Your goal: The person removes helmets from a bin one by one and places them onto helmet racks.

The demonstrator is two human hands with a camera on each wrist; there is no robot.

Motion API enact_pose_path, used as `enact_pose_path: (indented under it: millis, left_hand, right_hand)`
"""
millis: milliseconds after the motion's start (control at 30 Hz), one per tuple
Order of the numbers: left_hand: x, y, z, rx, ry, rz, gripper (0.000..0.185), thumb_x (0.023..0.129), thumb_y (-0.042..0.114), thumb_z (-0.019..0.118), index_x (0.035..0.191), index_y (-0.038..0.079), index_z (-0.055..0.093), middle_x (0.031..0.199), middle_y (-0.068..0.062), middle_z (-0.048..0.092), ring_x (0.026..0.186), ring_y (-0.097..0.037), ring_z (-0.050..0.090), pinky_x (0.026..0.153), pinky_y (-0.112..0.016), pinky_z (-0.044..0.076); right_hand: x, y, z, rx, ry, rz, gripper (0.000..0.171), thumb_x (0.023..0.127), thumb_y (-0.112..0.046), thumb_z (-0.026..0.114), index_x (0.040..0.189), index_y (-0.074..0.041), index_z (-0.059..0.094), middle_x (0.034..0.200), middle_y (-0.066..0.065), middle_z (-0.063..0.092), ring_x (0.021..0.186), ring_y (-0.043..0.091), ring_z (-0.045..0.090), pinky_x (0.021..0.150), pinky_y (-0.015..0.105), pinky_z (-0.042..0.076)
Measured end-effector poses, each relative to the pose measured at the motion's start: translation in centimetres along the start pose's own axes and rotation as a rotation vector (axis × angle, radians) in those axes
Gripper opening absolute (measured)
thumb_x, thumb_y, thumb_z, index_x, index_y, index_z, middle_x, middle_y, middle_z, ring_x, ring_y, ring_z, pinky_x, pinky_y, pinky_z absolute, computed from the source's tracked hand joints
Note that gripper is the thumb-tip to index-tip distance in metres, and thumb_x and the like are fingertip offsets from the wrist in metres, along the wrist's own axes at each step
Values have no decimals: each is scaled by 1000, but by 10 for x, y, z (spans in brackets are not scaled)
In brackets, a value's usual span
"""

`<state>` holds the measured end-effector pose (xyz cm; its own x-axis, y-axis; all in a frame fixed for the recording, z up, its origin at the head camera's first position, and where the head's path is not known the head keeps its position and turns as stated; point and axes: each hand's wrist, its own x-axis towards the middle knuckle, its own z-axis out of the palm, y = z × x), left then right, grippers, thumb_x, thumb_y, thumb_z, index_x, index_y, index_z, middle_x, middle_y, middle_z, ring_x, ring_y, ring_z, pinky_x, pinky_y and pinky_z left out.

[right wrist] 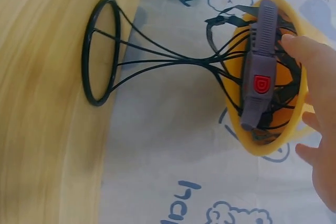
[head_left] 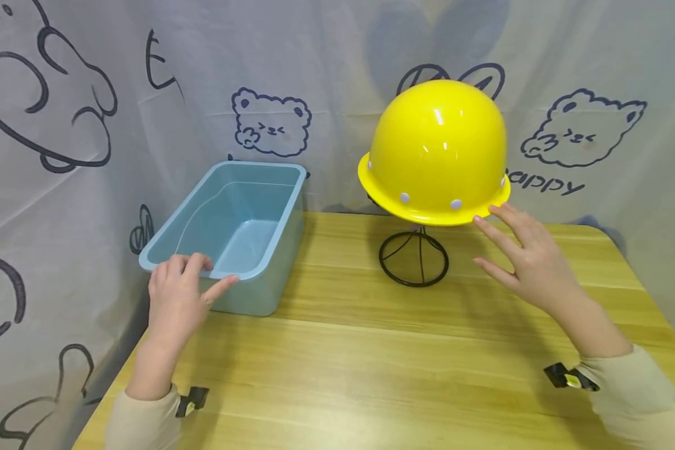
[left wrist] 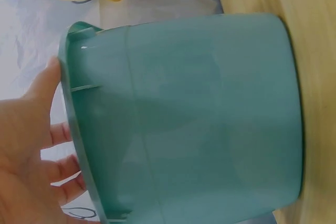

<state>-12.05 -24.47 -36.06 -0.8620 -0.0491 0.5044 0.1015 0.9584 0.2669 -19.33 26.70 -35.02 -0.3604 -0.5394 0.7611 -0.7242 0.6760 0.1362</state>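
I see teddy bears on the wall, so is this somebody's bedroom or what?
Probably not a bedroom: it looks more like a small tabletop set made for filming. A bear-print cloth is hung behind a wooden table, and a yellow hard hat sits displayed on a wire stand beside a blue plastic bin.

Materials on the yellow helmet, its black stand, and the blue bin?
Yellow domed helmet: likely hard glossy plastic, with sharp highlights on the shell. Black stand: thin bent wire, probably coated metal. Blue rectangular bin: apparently moulded plastic with a satin sheen and rolled rim.
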Motion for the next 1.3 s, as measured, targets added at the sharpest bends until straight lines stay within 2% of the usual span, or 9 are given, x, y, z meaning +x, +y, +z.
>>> enact_pose_path:
  millis: [167, 433, 700, 800, 967, 1067, 1200, 1300]
  left_hand:
    - [2, 1, -7, -3, -101, -23, 45, 75, 52, 63, 93, 12, 50, 103, -15, 49, 99, -36, 39, 89, -55, 25]
    - [5, 4, -18, 35, -237, -24, 50, 81, 59, 51, 102, 14, 53, 111, -17, 50, 107, -43, 38, 91, -61, 23]
    - [10, 11, -27, 42, -302, 9, 54, 83, 59, 47, 109, 13, 54, 116, -18, 50, 106, -43, 39, 90, -62, 21]
    - [13, 16, -30, 27, -302, 26, 53, 83, 59, 47, 110, 14, 53, 117, -17, 50, 107, -42, 39, 89, -61, 22]
    - [18, 24, -33, -3, -234, 101, 44, 82, 51, 55, 106, 14, 56, 111, -12, 54, 104, -37, 44, 89, -55, 27]
    - [23, 32, -35, -8, -193, 161, 39, 81, 46, 60, 103, 14, 58, 107, -11, 56, 102, -33, 47, 87, -51, 30]
    - [31, 46, -36, -36, -191, 200, 38, 80, 43, 62, 103, 14, 58, 107, -10, 57, 104, -33, 47, 87, -49, 31]
    - [35, 57, -34, -57, -196, 205, 40, 80, 44, 62, 105, 14, 57, 110, -9, 55, 109, -33, 45, 91, -50, 29]
  right_hand:
    - [-2, -2, -5, -23, -51, 25, 60, 87, -56, 42, 125, -11, 51, 133, 18, 45, 126, 38, 38, 107, 48, 25]
    - [-8, -2, -16, -62, -144, 94, 66, 85, -63, 35, 130, -16, 46, 141, 14, 37, 133, 33, 29, 108, 52, 19]
    - [-23, 4, -34, -90, -193, 168, 68, 85, -64, 35, 133, -18, 43, 143, 13, 33, 134, 35, 25, 109, 52, 14]
    - [-30, 7, -46, -108, -240, 230, 70, 84, -67, 31, 135, -19, 39, 144, 15, 30, 136, 34, 21, 110, 52, 10]
    - [-42, 11, -65, -130, -280, 330, 74, 82, -70, 27, 137, -22, 35, 147, 13, 26, 138, 32, 16, 110, 53, 8]
    - [-47, 13, -74, -166, -247, 344, 74, 82, -71, 29, 136, -21, 37, 145, 13, 29, 137, 33, 19, 110, 52, 11]
    - [-54, 13, -84, -209, -194, 358, 75, 82, -70, 29, 135, -18, 40, 143, 16, 33, 136, 36, 21, 110, 51, 13]
    - [-57, 11, -89, -198, -238, 431, 74, 82, -69, 34, 137, -20, 35, 146, 13, 27, 137, 35, 16, 110, 53, 9]
